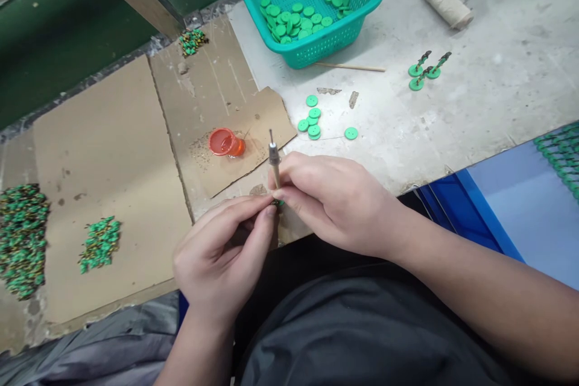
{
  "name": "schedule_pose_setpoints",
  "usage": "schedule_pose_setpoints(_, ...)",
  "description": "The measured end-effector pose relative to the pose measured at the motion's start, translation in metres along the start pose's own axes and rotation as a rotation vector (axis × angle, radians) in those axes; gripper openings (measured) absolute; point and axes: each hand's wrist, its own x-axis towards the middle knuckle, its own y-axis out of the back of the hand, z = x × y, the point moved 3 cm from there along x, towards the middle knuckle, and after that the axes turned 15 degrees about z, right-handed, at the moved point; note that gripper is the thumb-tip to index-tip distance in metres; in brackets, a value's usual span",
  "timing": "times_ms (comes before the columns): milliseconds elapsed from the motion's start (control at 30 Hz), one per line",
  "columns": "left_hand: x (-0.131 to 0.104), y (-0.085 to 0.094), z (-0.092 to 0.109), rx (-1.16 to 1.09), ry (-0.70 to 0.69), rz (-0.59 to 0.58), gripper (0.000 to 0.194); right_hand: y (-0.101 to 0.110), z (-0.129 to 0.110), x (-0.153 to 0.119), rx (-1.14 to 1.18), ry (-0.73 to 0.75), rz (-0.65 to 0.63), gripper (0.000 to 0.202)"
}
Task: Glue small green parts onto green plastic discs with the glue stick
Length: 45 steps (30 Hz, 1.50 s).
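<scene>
My right hand (335,199) is closed round a thin pen-like tool (274,160) with a pale shaft, a dark metal collar and a fine rod pointing up. Its lower end is hidden by my fingers. Between the thumb and fingertips of my left hand (226,247) is a small green piece (278,202), mostly covered. Both hands meet at the table's front edge, fingertips touching or nearly so. Just beyond them lie several green two-holed discs (313,116), like buttons. A small red cup (226,143) of reddish liquid stands on cardboard to the left.
A teal basket (312,51) holds many green discs. Three discs bearing dark upright figures (425,71) stand at right, below a wrapped cutter-like tool (446,5). A wooden stick (350,67) lies by the basket. Small green-and-dark pieces (22,241) are heaped on the left beside cardboard (108,151).
</scene>
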Motion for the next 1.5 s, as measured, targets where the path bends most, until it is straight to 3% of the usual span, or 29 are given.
schedule_pose_setpoints(667, 0.003, -0.001, 0.005, -0.002, -0.007, 0.000, 0.026, -0.001, 0.001, 0.006, 0.000, -0.109, -0.101, 0.011)
schedule_pose_setpoints(867, 0.003, -0.001, 0.004, 0.027, -0.006, 0.002, 0.022, -0.006, 0.001, 0.005, 0.005, 0.004, -0.030, 0.024)
schedule_pose_setpoints(1067, 0.004, -0.001, 0.003, 0.002, 0.017, 0.006, 0.015, -0.007, 0.003, 0.007, 0.022, -0.059, -0.026, 0.017)
schedule_pose_setpoints(1167, 0.006, -0.002, 0.005, 0.006, 0.063, 0.010, 0.010, -0.001, 0.002, 0.006, 0.057, -0.071, 0.068, 0.012)
schedule_pose_setpoints(1333, 0.005, -0.002, 0.002, -0.012, 0.189, 0.016, 0.008, 0.006, 0.003, 0.000, 0.129, -0.254, 0.251, 0.007)
schedule_pose_setpoints(1500, 0.008, -0.003, -0.002, -0.078, 0.318, 0.020, 0.015, 0.012, -0.006, -0.006, 0.488, -0.565, 0.356, 0.010)
